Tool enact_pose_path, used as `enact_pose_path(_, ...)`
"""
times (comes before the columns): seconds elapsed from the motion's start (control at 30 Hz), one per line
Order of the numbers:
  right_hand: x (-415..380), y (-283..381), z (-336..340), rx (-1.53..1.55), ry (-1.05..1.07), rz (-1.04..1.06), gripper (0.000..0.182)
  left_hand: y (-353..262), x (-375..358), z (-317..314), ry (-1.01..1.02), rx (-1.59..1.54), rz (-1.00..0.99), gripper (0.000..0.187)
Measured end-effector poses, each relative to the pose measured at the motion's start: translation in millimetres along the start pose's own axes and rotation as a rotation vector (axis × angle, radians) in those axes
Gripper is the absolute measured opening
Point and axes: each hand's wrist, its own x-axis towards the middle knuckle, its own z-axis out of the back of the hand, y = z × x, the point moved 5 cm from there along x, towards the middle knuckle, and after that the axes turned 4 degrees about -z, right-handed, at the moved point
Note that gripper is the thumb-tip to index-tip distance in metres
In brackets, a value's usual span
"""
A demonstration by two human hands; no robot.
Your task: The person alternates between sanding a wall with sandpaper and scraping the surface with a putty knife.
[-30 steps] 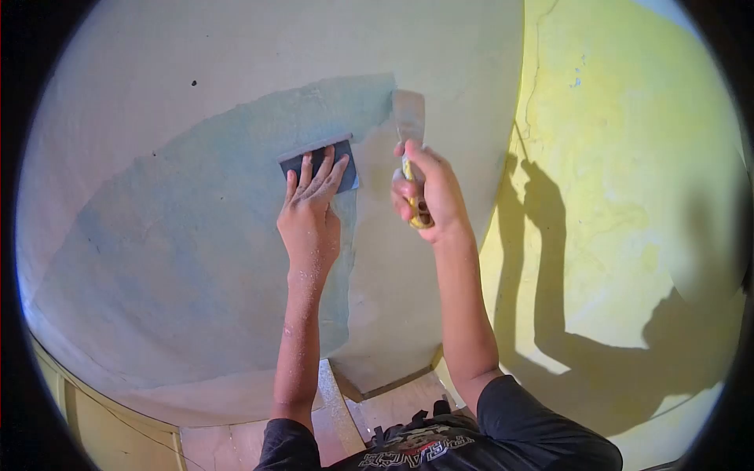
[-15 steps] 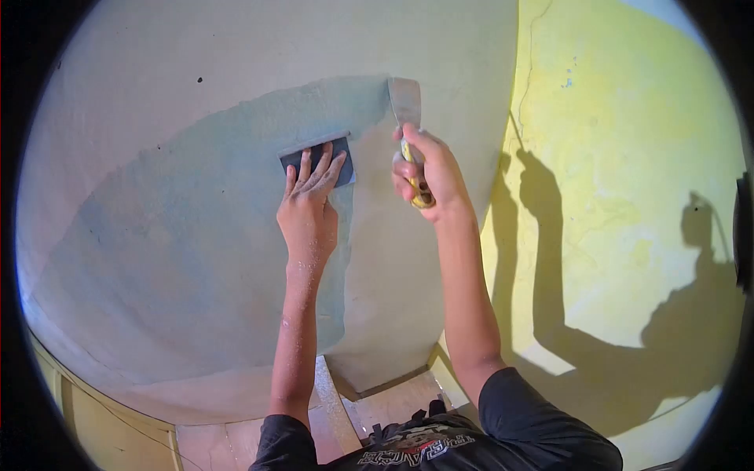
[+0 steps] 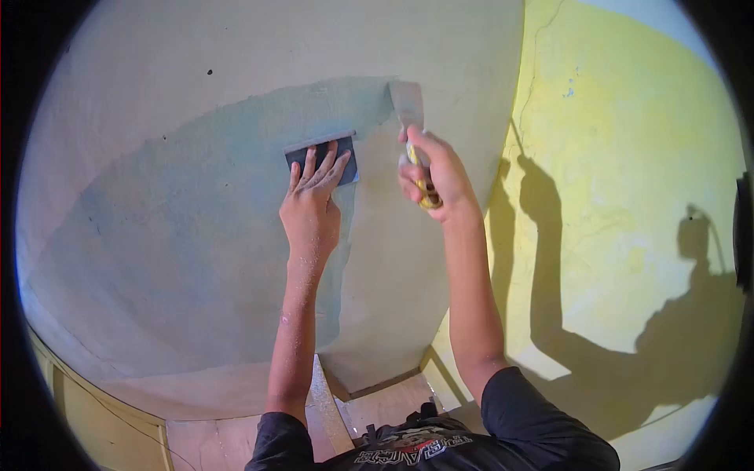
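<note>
My right hand [image 3: 437,173] is wrapped around the yellow-and-dark handle of a putty knife [image 3: 407,102]. Its broad blade points up, overlapping the upper right tip of a bluish-grey patch [image 3: 188,204] on the pale wall. Lower and to the left, my left hand [image 3: 312,208] holds a dark, flat rectangular spreader [image 3: 346,161]. The fingers lie spread over its face, and my left thumb is hidden. A light strip runs along the spreader's upper edge, which overlaps the bluish patch. White specks dot my left hand and forearm.
A yellow wall [image 3: 628,157] with a thin crack meets the pale wall at a corner on the right, carrying my shadow [image 3: 550,259]. Below stands a speckled plank [image 3: 328,404] near the pinkish floor [image 3: 208,443]. A wooden frame [image 3: 102,416] runs at lower left.
The view has shifted slightly. My right hand and the putty knife sit a little lower and further right in view, with some blur; my left hand keeps its hold on the spreader.
</note>
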Motion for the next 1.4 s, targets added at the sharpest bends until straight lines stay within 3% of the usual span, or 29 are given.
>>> enact_pose_path(0.77, 11.2, 14.8, 1.9, -0.104, 0.175, -0.067, 0.034, 4.7, -0.7, -0.3, -0.004, 0.002, -0.014, 0.069)
enact_pose_path(1.23, 9.4, -9.5, -24.2, 0.058, 0.080, 0.006, 0.032, 4.4, -0.3, 1.0, 0.024, 0.000, -0.015, 0.073)
enact_pose_path(1.4, -22.8, -19.9, -3.4, -0.012, -0.045, -0.079, 0.030, 0.1, 0.1, 4.1, 0.039, -0.024, 0.000, 0.075)
